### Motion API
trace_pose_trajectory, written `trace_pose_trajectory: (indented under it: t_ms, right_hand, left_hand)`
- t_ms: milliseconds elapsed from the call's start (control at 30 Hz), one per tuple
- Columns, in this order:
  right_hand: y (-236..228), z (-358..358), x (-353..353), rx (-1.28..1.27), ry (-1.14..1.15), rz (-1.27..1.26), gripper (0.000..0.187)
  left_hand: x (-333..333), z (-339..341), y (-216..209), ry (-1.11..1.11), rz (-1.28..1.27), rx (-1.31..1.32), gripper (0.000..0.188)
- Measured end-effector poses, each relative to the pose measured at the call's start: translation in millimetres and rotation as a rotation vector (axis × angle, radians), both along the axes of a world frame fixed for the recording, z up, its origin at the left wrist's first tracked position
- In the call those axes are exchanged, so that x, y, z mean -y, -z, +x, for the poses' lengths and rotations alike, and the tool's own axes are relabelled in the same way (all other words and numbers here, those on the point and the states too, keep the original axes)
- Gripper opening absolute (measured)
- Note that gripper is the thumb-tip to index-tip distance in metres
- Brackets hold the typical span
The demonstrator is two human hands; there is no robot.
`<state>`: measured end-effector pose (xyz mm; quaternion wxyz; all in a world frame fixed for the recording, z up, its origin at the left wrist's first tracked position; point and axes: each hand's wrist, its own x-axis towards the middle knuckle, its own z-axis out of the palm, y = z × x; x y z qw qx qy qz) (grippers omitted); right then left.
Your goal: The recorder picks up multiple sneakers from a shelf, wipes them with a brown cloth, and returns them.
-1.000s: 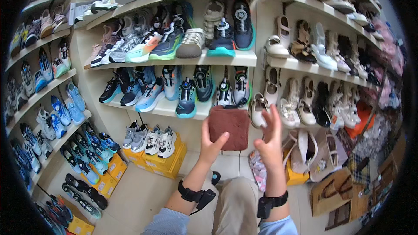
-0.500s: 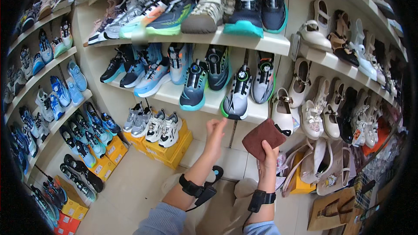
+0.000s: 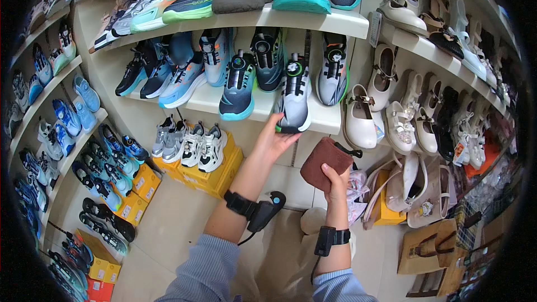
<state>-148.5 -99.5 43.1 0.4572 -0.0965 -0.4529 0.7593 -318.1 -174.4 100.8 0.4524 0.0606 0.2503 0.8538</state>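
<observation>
Right hand: the right hand [image 3: 335, 182] is closed around a brown cloth [image 3: 326, 162], held low before the shelf [image 3: 327, 120], with the cloth bunched above the fingers.
Left hand: the left hand [image 3: 274, 140] is raised up and forward, with fingertips set on the toe of a grey shoe [image 3: 295, 98]; whether the toe is pinched or only touched cannot be told.
Key relation: the grey shoe is found above and ahead of both hands. The left hand is nearer, in contact at the toe; the cloth is held just beside and below it, to the right, apart from the shoe.
Shoe axis: the long axis is seen running from the toe at the shelf's front edge back and upward to the heel, the toe overhanging the edge slightly.
Neighbours: a teal shoe [image 3: 238, 86] is stood just left of the grey shoe, and a grey-and-orange shoe [image 3: 333, 75] just right.
Further off: white strap shoes [image 3: 361, 114] are ranged on the shelves to the right; yellow boxes [image 3: 210, 170] are stacked below, to the left.
</observation>
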Motion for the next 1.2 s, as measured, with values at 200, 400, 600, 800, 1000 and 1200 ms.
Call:
trace_pose_trajectory:
  t_ms: [200, 400, 600, 800, 1000, 1200]
  right_hand:
    - [6.9, 1.4, 6.7, 0.003, 0.193, 0.023, 0.056]
    - [10.7, 1.5, 16.4, 0.288, 0.405, 0.108, 0.075]
    - [21.1, -14.2, 77.0, 0.236, 0.344, 0.392, 0.071]
    - [19.7, -8.0, 94.0, 0.285, 0.373, 1.112, 0.053]
    - [26.3, -7.8, 38.9, 0.445, 0.667, 0.242, 0.064]
    - [29.6, 9.1, 5.1, 0.148, 0.688, 0.081, 0.049]
  left_hand:
    - [111.5, 39.1, 36.0, -0.033, -0.064, -0.168, 0.057]
    - [149.4, 43.3, 97.5, 0.240, 0.297, 0.216, 0.055]
    - [129.1, 46.7, 104.4, 0.161, -0.121, 0.055, 0.050]
    - [131.1, 36.6, 118.3, 0.046, -0.052, 0.259, 0.045]
    - [146.8, 38.3, 115.1, 0.246, -0.020, -0.021, 0.049]
    - [152.3, 38.0, 125.6, 0.257, -0.055, -0.356, 0.074]
